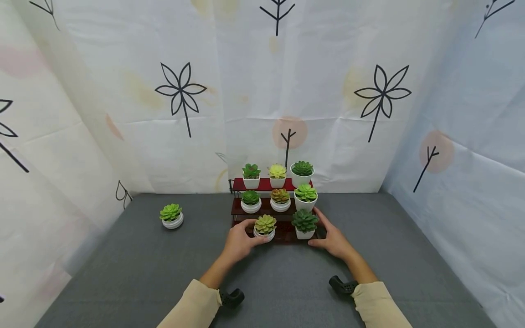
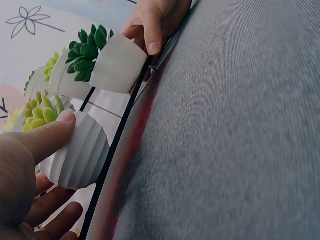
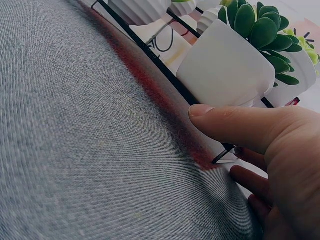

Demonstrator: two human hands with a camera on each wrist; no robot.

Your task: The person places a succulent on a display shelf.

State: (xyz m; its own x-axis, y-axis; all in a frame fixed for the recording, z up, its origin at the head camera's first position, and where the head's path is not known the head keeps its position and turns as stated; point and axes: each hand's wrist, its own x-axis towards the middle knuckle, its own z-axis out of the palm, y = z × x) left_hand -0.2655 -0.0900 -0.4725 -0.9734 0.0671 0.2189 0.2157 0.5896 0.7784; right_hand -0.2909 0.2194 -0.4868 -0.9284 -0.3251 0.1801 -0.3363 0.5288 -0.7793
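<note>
My left hand holds a potted succulent with yellow-green leaves, thumb on one side and fingers on the other. Its ribbed white pot is over the lowest tier of a three-tier dark red plant stand, at the left end. At the stand's front right corner, my right hand grips the end, thumb along the lowest shelf's edge and fingers partly hidden behind it. Beside that thumb stands a dark green succulent in a smooth white pot.
Three potted succulents stand on the middle tier, among them a reddish one. The top tier bears three more, including a pale yellow one. Apart on the grey table sits a bright green succulent. A patterned cloth wall rises behind.
</note>
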